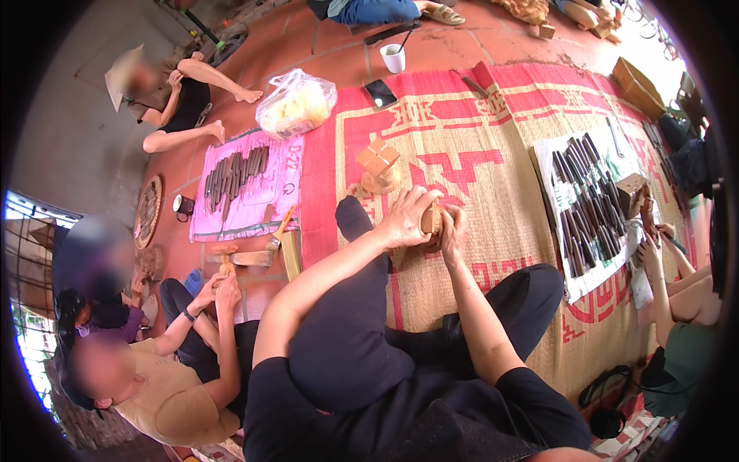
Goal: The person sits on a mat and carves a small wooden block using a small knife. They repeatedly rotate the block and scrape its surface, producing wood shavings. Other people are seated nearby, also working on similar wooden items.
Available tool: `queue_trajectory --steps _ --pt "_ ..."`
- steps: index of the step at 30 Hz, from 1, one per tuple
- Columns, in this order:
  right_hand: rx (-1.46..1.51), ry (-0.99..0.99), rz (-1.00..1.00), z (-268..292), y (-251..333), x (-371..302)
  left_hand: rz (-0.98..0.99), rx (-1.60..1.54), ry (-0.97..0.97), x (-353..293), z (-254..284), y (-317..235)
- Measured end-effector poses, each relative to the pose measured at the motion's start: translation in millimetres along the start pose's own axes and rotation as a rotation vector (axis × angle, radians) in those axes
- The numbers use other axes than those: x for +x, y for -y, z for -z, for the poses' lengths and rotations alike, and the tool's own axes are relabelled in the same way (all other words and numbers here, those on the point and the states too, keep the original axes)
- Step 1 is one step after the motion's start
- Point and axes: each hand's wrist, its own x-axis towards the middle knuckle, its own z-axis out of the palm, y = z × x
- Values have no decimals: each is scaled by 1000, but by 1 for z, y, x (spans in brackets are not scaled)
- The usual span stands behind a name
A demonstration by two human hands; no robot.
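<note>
Between my two hands is a brown wooden piece (pixel 432 222), partly hidden by my fingers. My left hand (pixel 406 219) is closed round its left side, and my right hand (pixel 455 233) grips it from the right. Just beyond my left hand a carved wooden piece (pixel 379 163) stands upright on the mat, with a square top crossed by pale lines and a rounded lower part. The red and straw-coloured woven mat (pixel 493 223) lies under both. My legs are folded in front of me, left knee raised.
Dark carving tools (pixel 589 200) lie in rows on a white cloth to the right; more tools (pixel 235 181) rest on a pink sheet at left. A plastic bag (pixel 296 104), phone (pixel 380 94) and white cup (pixel 392 58) stand farther off. Co-workers sit on both sides, one holding wood (pixel 226 266).
</note>
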Motion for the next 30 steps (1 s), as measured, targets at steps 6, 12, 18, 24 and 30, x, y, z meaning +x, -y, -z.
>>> queue_trajectory --steps 6,12,18,24,30 --pt "236 -21 -199 13 -16 8 8 -8 -8 1 -2 0" --pt "83 -14 -162 7 -18 -8 34 -14 7 0 1 0" --pt "236 55 -187 11 -4 -13 38 -17 2 -2 1 0" --pt "-33 38 -95 27 -15 -14 37 -10 25 1 6 -4" --pt "248 155 -12 17 33 -14 45 -13 24 -3 4 0"
